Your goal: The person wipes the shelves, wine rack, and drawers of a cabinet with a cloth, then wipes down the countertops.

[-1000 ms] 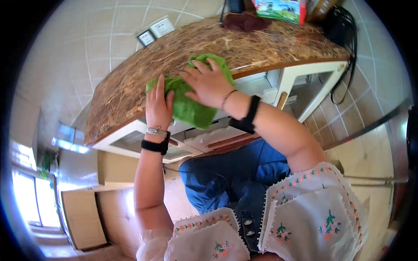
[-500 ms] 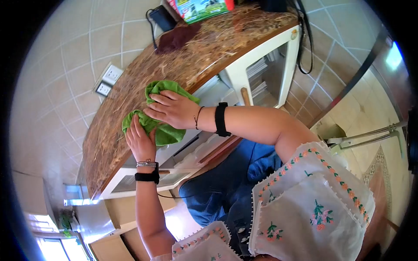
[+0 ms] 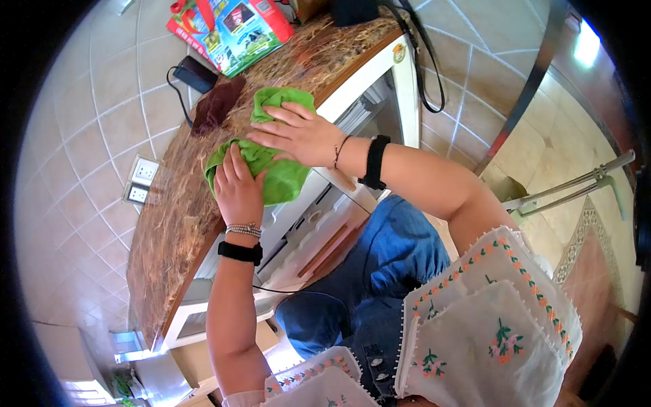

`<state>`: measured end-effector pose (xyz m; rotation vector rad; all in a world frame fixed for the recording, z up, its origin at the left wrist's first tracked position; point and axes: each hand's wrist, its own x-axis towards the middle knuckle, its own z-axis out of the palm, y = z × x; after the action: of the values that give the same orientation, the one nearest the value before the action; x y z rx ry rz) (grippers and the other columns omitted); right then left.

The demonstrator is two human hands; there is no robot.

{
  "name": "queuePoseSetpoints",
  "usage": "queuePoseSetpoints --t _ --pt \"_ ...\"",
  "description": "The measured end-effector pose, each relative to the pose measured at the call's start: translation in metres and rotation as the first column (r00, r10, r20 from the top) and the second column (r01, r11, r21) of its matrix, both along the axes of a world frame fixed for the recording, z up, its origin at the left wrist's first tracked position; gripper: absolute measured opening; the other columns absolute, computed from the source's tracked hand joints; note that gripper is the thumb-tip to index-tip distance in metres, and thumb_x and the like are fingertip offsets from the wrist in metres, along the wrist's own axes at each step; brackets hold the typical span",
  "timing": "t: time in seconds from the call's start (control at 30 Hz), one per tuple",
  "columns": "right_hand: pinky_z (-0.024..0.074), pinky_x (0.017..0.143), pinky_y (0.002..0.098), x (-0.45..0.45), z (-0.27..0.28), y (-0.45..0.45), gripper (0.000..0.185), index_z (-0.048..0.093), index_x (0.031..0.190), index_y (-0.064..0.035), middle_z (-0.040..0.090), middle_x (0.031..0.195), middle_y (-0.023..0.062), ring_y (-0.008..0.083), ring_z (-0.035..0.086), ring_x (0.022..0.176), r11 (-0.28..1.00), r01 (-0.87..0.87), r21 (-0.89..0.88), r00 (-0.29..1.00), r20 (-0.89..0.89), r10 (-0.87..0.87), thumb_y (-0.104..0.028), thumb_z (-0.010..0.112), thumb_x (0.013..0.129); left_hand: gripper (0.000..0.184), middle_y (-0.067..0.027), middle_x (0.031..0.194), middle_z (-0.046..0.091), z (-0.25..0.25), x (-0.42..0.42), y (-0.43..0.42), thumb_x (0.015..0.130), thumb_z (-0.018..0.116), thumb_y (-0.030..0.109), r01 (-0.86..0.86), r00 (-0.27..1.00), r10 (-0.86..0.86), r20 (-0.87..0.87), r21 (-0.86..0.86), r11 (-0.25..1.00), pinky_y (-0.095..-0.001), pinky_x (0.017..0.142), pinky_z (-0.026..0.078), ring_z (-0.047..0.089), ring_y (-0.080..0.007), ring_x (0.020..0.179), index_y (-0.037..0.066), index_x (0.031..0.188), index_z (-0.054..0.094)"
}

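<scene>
A bright green cloth [image 3: 288, 180] lies bunched on the brown marbled countertop [image 3: 166, 224], and part of it hangs over the front edge. My left hand [image 3: 237, 186] presses on its near part, fingers over the fabric and thumb toward the middle. On the far part rests my right hand [image 3: 295, 139], its fingers slightly spread over the folds and gripping the cloth against the counter. A dark maroon cloth [image 3: 217, 105] lies crumpled just beyond, touched by neither hand.
Behind the cloths are a black box-shaped device [image 3: 195, 74] with a cord, and a colourful bag [image 3: 237, 30]. Wall sockets [image 3: 141, 178] sit at the left. Black straps [image 3: 424, 61] hang off the counter's far end. Below is a white cabinet [image 3: 407, 102] with glass doors.
Both hands and the green cloth have slid along the counter toward the maroon cloth and the bag. The view has shifted, so more of the bag shows.
</scene>
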<state>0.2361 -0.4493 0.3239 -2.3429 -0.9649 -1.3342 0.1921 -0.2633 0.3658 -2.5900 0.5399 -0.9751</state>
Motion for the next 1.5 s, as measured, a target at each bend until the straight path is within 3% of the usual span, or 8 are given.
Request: queuePoseSetpoints --t 0.37,0.7,0.77,0.9,0.97,1.17,1.5 --pt "0.0213 0.106 0.0401 0.028 -0.008 -0.072 0.064 0.034 0.135 -0.0232 0.041 0.134 -0.0016 0.022 0.03 0.128 0.996 0.088 0.016 0.996 -0.033 -0.087 -0.043 0.056 0.078 0.074 -0.0135 0.119 0.048 0.001 0.039 -0.071 0.073 0.066 0.037 0.122 0.992 -0.122 -0.005 0.053 0.991 -0.0355 0.086 0.044 0.05 -0.0272 0.1 -0.001 0.127 0.034" --pt "0.0199 0.106 0.0391 0.049 -0.018 -0.105 0.065 0.037 0.133 -0.0234 0.043 0.13 -0.0021 0.0207 0.031 0.127 0.988 0.13 0.084 0.991 0.019 -0.132 -0.043 0.06 0.076 0.076 -0.0138 0.119 0.047 0.003 0.059 -0.113 0.072 0.066 0.039 0.111 0.994 -0.108 -0.036 0.089 0.99 -0.0355 0.083 0.045 0.05 -0.0276 0.1 -0.002 0.127 0.034" --pt "0.02 0.106 0.0386 0.054 -0.021 -0.11 0.065 0.039 0.133 -0.0239 0.045 0.129 -0.003 0.0203 0.032 0.127 0.987 0.114 0.111 0.991 0.054 -0.12 -0.042 0.062 0.074 0.073 -0.0187 0.119 0.046 0.006 0.059 -0.119 0.079 0.06 0.04 0.148 0.986 -0.141 -0.088 0.072 0.986 -0.0382 0.087 0.043 0.047 -0.0328 0.104 -0.007 0.127 0.032" --pt "0.0208 0.106 0.038 0.065 -0.026 -0.123 0.065 0.04 0.132 -0.024 0.046 0.127 -0.004 0.0197 0.033 0.126 0.986 0.113 0.124 0.989 0.078 -0.124 -0.042 0.063 0.073 0.073 -0.0191 0.118 0.047 0.005 0.065 -0.135 0.079 0.06 0.04 0.155 0.985 -0.149 -0.085 0.081 0.985 -0.038 0.087 0.043 0.048 -0.0329 0.104 -0.007 0.126 0.032" --pt "0.0226 0.105 0.0377 0.068 -0.027 -0.129 0.066 0.042 0.13 -0.0234 0.047 0.126 -0.0046 0.0199 0.035 0.125 0.984 0.131 0.119 0.985 0.101 -0.143 -0.041 0.064 0.071 0.074 -0.0139 0.117 0.048 0.003 0.07 -0.142 0.072 0.066 0.037 0.153 0.988 -0.152 -0.016 0.093 0.984 -0.0344 0.083 0.045 0.05 -0.0271 0.1 -0.002 0.126 0.035" --pt "0.0257 0.102 0.0383 0.08 -0.029 -0.147 0.067 0.044 0.128 -0.0226 0.049 0.123 -0.0039 0.0211 0.038 0.121 0.98 0.108 0.169 0.972 0.187 -0.139 -0.039 0.066 0.067 0.073 -0.0136 0.115 0.049 0.002 0.079 -0.163 0.073 0.066 0.037 0.154 0.988 -0.153 -0.017 0.088 0.984 -0.0339 0.083 0.045 0.051 -0.0271 0.098 -0.003 0.126 0.035" --pt "0.0248 0.102 0.0393 0.088 -0.03 -0.164 0.063 0.046 0.126 -0.0232 0.05 0.122 -0.0029 0.0212 0.038 0.121 0.973 0.126 0.194 0.972 0.171 -0.16 -0.04 0.064 0.068 0.074 -0.013 0.114 0.05 0.004 0.087 -0.183 0.072 0.066 0.038 0.142 0.99 -0.143 -0.004 0.106 0.984 -0.0332 0.079 0.047 0.052 -0.0259 0.097 -0.002 0.126 0.035"
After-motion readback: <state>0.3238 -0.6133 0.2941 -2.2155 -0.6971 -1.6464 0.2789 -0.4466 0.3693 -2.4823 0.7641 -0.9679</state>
